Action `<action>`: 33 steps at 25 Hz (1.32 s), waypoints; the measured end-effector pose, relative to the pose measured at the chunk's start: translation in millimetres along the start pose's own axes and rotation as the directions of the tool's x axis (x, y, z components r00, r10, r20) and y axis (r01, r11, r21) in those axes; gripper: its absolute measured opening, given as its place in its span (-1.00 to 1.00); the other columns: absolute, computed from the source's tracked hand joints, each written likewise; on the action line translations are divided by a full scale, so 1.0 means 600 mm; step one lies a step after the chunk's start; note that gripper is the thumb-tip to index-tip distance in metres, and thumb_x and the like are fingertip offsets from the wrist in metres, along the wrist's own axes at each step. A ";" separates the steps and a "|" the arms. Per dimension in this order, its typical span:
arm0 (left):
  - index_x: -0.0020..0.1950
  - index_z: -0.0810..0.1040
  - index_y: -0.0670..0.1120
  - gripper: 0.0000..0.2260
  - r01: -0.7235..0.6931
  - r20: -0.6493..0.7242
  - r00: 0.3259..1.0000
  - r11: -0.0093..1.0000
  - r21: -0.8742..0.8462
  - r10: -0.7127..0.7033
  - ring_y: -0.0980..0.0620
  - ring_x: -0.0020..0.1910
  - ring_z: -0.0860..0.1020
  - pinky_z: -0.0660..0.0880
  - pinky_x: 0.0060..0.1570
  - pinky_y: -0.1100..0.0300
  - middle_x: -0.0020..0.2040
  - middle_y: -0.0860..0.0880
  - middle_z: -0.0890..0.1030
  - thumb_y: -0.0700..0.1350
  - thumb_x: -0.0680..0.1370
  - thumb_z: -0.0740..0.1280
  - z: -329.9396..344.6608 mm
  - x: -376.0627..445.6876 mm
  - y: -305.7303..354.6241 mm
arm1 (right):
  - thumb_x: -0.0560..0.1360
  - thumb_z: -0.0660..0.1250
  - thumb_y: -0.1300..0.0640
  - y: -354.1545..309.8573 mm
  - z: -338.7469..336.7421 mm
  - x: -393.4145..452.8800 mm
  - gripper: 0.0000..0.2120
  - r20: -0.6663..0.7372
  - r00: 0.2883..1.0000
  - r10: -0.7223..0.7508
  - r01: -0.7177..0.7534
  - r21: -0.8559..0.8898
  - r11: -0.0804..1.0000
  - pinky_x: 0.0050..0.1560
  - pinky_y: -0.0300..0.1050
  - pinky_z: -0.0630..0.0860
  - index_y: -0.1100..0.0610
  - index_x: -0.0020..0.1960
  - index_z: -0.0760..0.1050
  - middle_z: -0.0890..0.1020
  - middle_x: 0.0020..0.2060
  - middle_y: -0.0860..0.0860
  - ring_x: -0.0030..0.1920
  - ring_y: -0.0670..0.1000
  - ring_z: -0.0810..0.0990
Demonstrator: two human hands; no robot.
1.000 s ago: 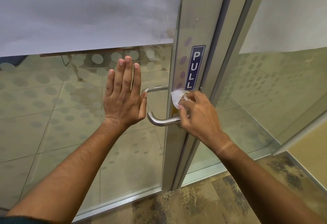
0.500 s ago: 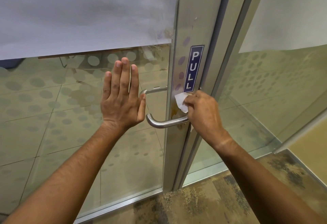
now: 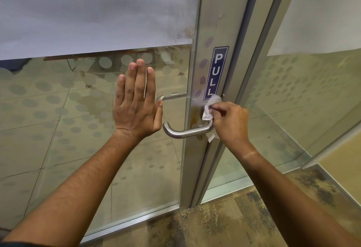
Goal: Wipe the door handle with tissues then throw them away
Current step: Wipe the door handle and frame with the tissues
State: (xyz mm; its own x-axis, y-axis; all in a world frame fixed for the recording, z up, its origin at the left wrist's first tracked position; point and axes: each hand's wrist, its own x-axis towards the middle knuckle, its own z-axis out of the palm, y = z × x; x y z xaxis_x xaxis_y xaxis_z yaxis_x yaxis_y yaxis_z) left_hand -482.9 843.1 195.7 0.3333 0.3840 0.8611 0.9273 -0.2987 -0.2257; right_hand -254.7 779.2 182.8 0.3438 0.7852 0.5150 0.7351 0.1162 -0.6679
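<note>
**Q:** Handle (image 3: 187,132) first: where is it, and what touches it?

**A:** It is a brushed metal lever at the centre of the frame, fixed to the door's metal frame (image 3: 213,22) and running left across the glass (image 3: 58,129). A white tissue (image 3: 208,111) is pressed to the frame just above the point where the lever bends in. A second scrap of white shows below that bend, under the hand.

**Q:** What holds the tissue?

**A:** The right hand (image 3: 231,122), right of centre. Its fingers are curled closed, pinching the crumpled tissue between thumb and fingertips, knuckles toward the camera.

**Q:** And the other hand?

**A:** The left hand (image 3: 136,102), left of centre, is spread flat with fingers straight and together, pointing up, and grips nothing. Its palm faces the glass; I cannot tell how firmly it presses. Its thumb lies just beside the lever's free end.

**Q:** Any writing?

**A:** A narrow blue sticker (image 3: 216,73) on the frame, just above the tissue, reads "PULL" in white capitals stacked top to bottom. The tissue's upper edge overlaps its lower end.

**Q:** Anything else nearby?

**A:** A brownish stain (image 3: 193,116) marks the frame beside the tissue.
</note>
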 end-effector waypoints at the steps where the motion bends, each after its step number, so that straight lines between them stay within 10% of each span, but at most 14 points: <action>1: 0.57 0.04 -0.29 -0.28 0.002 0.002 1.000 1.000 0.007 -0.002 -0.04 0.58 -0.32 -0.26 0.56 0.00 0.53 -0.28 0.03 0.04 0.55 0.22 0.000 0.000 0.000 | 0.45 0.47 0.26 0.001 0.004 0.000 -0.88 -0.013 0.994 0.109 -0.107 0.114 0.988 -0.22 -0.54 0.44 0.12 -0.04 0.72 0.66 -0.31 -0.21 -0.30 -0.26 0.63; 6: 0.57 0.04 -0.30 -0.28 -0.008 0.010 1.000 1.000 0.017 0.008 -0.18 0.59 -0.17 -0.30 0.55 0.01 0.53 -0.28 0.03 0.04 0.55 0.22 -0.001 -0.001 0.003 | 0.43 0.53 0.23 0.003 0.009 0.005 -0.93 0.083 0.890 0.448 -0.439 0.422 0.793 -0.22 -0.17 0.65 0.13 -0.09 0.70 0.72 -0.30 -0.05 -0.28 -0.10 0.71; 9: 0.57 0.05 -0.30 -0.27 -0.013 0.012 1.000 1.000 0.026 0.013 -0.22 0.57 -0.08 -0.29 0.56 0.00 0.53 -0.28 0.03 0.04 0.54 0.24 -0.001 0.000 0.002 | 0.46 0.45 0.27 -0.009 0.005 -0.003 -0.88 -0.007 0.985 0.171 -0.169 0.116 0.979 -0.22 -0.27 0.53 0.10 -0.07 0.72 0.70 -0.28 -0.07 -0.28 -0.11 0.65; 13: 0.57 0.06 -0.30 -0.27 -0.013 0.007 1.000 0.999 0.035 0.013 -0.23 0.56 -0.06 -0.25 0.56 -0.02 0.53 -0.28 0.04 0.03 0.54 0.25 -0.002 0.000 0.001 | 0.47 0.41 0.32 -0.018 -0.009 -0.007 -0.85 0.078 0.983 -0.169 0.180 -0.169 0.969 0.00 -0.22 0.51 0.21 0.01 0.70 0.71 -0.11 0.10 -0.08 0.06 0.67; 18: 0.57 0.06 -0.30 -0.26 -0.017 0.013 1.000 0.999 0.045 0.017 -0.22 0.55 -0.04 -0.22 0.56 -0.03 0.54 -0.28 0.05 0.04 0.53 0.25 -0.001 -0.001 0.001 | 0.52 0.39 0.29 -0.023 -0.021 -0.016 -0.87 -0.074 0.974 -0.213 0.204 -0.112 0.972 -0.03 -0.15 0.59 0.24 0.03 0.67 0.68 -0.07 0.12 -0.06 0.06 0.64; 28: 0.57 0.07 -0.29 -0.26 -0.019 0.010 1.000 0.998 0.057 0.019 -0.21 0.54 -0.04 -0.23 0.57 -0.02 0.53 -0.28 0.05 0.04 0.52 0.25 -0.001 -0.002 0.001 | 0.47 0.46 0.23 -0.032 -0.006 -0.040 -0.80 0.048 0.989 -0.138 0.141 -0.055 0.988 0.07 -0.10 0.60 0.20 0.09 0.64 0.68 0.00 0.09 0.01 0.02 0.64; 33: 0.57 0.06 -0.28 -0.26 -0.020 0.006 1.000 0.998 0.055 0.020 -0.20 0.54 -0.04 -0.23 0.56 -0.02 0.53 -0.27 0.05 0.05 0.52 0.26 -0.002 -0.001 0.000 | 0.46 0.48 0.21 -0.056 0.009 -0.018 -0.83 0.170 0.933 -0.317 0.351 -0.236 0.906 0.13 0.19 0.61 0.24 0.03 0.67 0.66 -0.10 0.13 0.01 0.17 0.66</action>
State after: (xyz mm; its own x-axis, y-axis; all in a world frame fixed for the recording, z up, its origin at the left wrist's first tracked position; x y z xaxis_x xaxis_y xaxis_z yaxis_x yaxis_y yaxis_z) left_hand -483.2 842.0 195.5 0.3525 0.3828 0.8539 0.9284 -0.2579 -0.2676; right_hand -286.3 770.1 197.0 -0.0119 0.7990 0.6012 0.9248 0.2374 -0.2972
